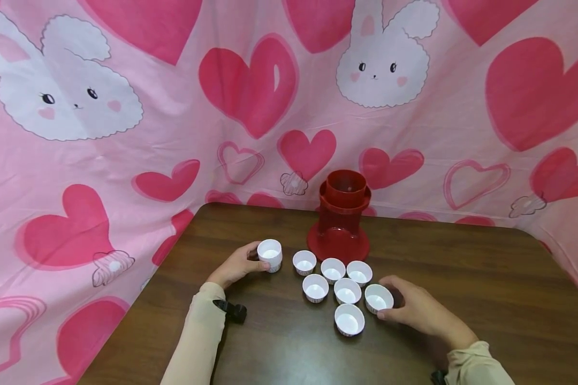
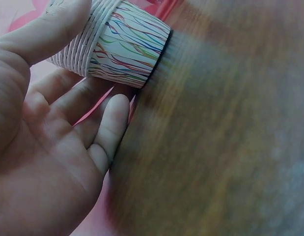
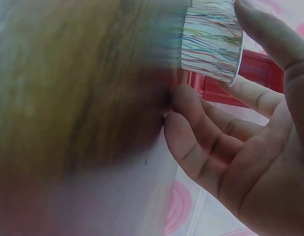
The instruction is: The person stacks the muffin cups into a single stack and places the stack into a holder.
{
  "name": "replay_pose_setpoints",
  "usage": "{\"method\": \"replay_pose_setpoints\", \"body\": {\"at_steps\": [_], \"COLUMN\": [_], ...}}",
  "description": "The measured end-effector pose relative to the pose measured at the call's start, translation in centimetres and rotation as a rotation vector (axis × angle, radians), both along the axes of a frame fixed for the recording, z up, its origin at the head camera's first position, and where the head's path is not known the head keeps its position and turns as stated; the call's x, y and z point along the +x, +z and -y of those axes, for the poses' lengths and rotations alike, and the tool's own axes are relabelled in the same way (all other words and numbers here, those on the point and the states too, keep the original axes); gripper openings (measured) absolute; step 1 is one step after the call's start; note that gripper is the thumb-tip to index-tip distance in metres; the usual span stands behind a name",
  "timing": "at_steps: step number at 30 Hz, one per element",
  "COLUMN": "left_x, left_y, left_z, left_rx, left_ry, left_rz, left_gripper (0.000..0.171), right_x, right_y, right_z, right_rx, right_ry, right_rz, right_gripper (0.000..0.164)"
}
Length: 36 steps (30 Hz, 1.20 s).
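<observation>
Left fingers (image 2: 83, 100) hold cups (image 2: 127, 46), wrist view revealing many.

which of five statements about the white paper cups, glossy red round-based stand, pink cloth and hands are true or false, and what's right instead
1. The left hand holds a stack of white, wavy-lined paper cups. True.
2. The glossy red stand is nearer the person than the loose cups. False: it stands beyond them.
3. The right hand has its thumb and fingers around one cup. True.
4. The loose cups lie on their sides. False: they stand upright.
5. Pink, heart-patterned cloth hangs behind the brown wood-grain table. True.
</observation>
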<state>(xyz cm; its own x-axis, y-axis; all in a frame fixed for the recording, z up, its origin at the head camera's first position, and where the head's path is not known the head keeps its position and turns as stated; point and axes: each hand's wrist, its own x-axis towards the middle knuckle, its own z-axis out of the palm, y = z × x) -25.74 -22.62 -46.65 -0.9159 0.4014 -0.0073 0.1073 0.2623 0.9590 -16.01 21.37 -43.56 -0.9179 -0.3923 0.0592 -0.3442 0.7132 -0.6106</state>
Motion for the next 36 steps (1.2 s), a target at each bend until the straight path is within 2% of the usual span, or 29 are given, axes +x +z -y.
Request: {"method": "replay_pose_setpoints", "body": {"at_steps": [5, 15, 23, 31, 36], "left_x": [0.1, 0.0, -0.1, 0.1, 0.1], "left_y": [0.1, 0.2, 0.0, 0.1, 0.2], "left_z": [0.0, 0.0, 0.1, 0.1, 0.1], "left_rx": [0.004, -0.011, -0.008, -0.009, -0.006], "left_ry": [-0.009, -0.005, -0.005, 0.002, -0.002], "left_rz": [-0.003, -0.003, -0.007, 0.002, -0.002], "left_gripper": [0.066, 0.066, 0.066, 0.066, 0.065], "right_x": [0.1, 0.1, 0.2, 0.2, 0.2], "right_y": [0.1, 0.5, 1.1, 1.4, 1.6], "right_z": [0.0, -0.8, -1.4, -1.7, -1.8], "right_rx": [0.001, -0.062, -0.079, -0.190, -0.247], "right_ry": [-0.013, -0.004, -0.047, -0.004, 0.017], "right_rz": [0.019, 0.060, 0.040, 0.029, 0.055], "right_gripper": [0.056, 0.053, 0.058, 0.048, 0.046]}}
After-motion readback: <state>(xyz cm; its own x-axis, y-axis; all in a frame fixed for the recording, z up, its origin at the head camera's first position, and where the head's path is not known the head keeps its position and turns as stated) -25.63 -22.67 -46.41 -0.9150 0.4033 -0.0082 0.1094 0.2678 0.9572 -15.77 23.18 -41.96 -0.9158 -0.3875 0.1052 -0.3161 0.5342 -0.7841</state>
